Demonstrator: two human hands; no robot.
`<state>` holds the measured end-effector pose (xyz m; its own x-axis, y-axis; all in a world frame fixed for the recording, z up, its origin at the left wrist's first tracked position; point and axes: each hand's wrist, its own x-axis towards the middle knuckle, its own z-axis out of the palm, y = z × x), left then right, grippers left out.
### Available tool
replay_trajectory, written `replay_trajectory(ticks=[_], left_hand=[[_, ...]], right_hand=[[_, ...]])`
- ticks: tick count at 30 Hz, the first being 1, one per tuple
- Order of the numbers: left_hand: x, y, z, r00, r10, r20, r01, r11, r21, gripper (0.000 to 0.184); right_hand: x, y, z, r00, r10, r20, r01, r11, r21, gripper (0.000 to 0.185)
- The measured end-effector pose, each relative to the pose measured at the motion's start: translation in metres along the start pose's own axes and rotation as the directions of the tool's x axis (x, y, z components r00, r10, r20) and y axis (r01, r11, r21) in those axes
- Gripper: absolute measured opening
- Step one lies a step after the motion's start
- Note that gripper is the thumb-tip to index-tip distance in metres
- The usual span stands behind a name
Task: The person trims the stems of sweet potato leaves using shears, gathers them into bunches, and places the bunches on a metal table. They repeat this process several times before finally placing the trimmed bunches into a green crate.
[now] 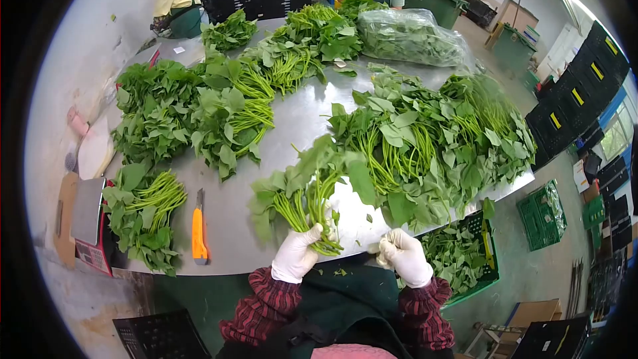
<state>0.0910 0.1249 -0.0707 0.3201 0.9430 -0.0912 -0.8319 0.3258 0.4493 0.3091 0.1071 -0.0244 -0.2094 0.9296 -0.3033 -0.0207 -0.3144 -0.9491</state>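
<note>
My left hand (297, 254), in a white glove, is closed around the stems of a bunch of leafy greens (307, 201). Its leaves fan upward, slightly blurred, over the metal table (292, 119). To the right, my right hand (407, 256), also gloved, has its fingers curled together near the table's front edge. Something pale and small shows at those fingertips, too unclear to name. A big heap of loose leafy greens (425, 139) lies just beyond my right hand. Left of my left hand rests an orange utility knife (199, 233).
Tied-looking bunches (159, 113) line the table's left side, and another bunch (149, 216) lies beside a scale (93, 252). A plastic-wrapped pile (412, 38) sits at the back. Below right stands a crate of leaves (458, 256). Two people (174, 0) work beyond the table.
</note>
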Motion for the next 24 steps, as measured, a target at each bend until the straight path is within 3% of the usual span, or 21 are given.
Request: replay_trajectory(ticks=[2, 4, 5, 6, 8, 9, 11, 15, 16, 17, 18, 20, 21, 22, 24], left_hand=[[-0.001, -0.005, 0.001, 0.998, -0.057, 0.04, 0.059, 0.997, -0.048, 0.055], [-0.003, -0.01, 0.01, 0.99, -0.133, 0.048, 0.138, 0.984, -0.113, 0.054], [-0.006, -0.011, 0.02, 0.99, -0.135, -0.04, 0.132, 0.989, -0.067, 0.048], [-0.005, -0.012, 0.015, 0.991, -0.131, -0.039, 0.128, 0.989, -0.068, 0.048], [-0.004, -0.013, 0.0, 0.99, -0.132, -0.053, 0.124, 0.985, -0.121, 0.037], [-0.003, -0.009, 0.001, 0.99, -0.133, -0.044, 0.125, 0.981, -0.148, 0.027], [-0.004, -0.01, 0.005, 0.99, -0.13, -0.05, 0.12, 0.978, -0.172, 0.024], [0.003, -0.01, 0.003, 0.993, -0.114, -0.021, 0.106, 0.966, -0.236, 0.02], [0.004, -0.007, -0.001, 0.995, -0.099, -0.015, 0.092, 0.963, -0.255, 0.02], [0.003, -0.007, -0.005, 0.998, -0.035, -0.047, 0.028, 0.989, -0.142, 0.025], [0.003, -0.006, -0.002, 0.998, -0.042, -0.044, 0.035, 0.989, -0.142, 0.025], [-0.002, -0.005, 0.008, 0.997, -0.021, -0.073, 0.024, 0.999, 0.033, 0.031], [-0.003, -0.006, 0.009, 0.997, -0.058, -0.054, 0.061, 0.996, 0.059, 0.041], [-0.003, -0.007, 0.012, 0.997, -0.055, -0.05, 0.058, 0.997, 0.059, 0.041], [-0.008, -0.011, 0.024, 0.998, -0.049, -0.032, 0.052, 0.992, 0.111, 0.045]], right_hand=[[0.01, 0.005, 0.007, 1.0, -0.013, -0.015, 0.013, 1.0, -0.025, 0.011], [0.02, 0.009, 0.022, 0.989, 0.028, 0.147, -0.029, 1.0, 0.007, 0.016], [0.018, 0.006, 0.033, 0.993, 0.018, 0.113, 0.008, 0.974, -0.226, 0.018], [0.022, 0.023, 0.032, 0.99, -0.058, 0.127, 0.075, 0.989, -0.13, 0.018], [0.022, 0.037, 0.035, 0.992, -0.127, -0.003, 0.123, 0.967, -0.224, 0.015], [0.017, 0.031, 0.039, 0.992, -0.124, 0.006, 0.122, 0.967, -0.222, 0.015], [0.0, 0.01, 0.047, 0.99, -0.078, -0.114, 0.11, 0.948, 0.3, 0.015], [-0.016, -0.002, 0.028, 0.959, -0.174, -0.222, 0.258, 0.858, 0.445, 0.016], [-0.022, -0.007, 0.017, 0.973, -0.17, -0.155, 0.225, 0.845, 0.485, 0.019], [-0.025, -0.014, 0.016, 0.978, -0.176, -0.114, 0.207, 0.901, 0.382, 0.017], [-0.027, -0.019, 0.015, 0.982, -0.172, -0.076, 0.186, 0.943, 0.275, 0.016], [-0.013, -0.009, 0.026, 0.956, -0.253, -0.146, 0.244, 0.967, -0.072, 0.012], [-0.009, -0.007, 0.031, 0.957, -0.263, -0.124, 0.253, 0.963, -0.096, 0.018], [-0.006, -0.013, 0.037, 0.979, -0.204, -0.007, 0.203, 0.978, -0.036, 0.026], [0.001, -0.013, 0.052, 0.984, -0.176, 0.035, 0.174, 0.984, 0.035, 0.03]])
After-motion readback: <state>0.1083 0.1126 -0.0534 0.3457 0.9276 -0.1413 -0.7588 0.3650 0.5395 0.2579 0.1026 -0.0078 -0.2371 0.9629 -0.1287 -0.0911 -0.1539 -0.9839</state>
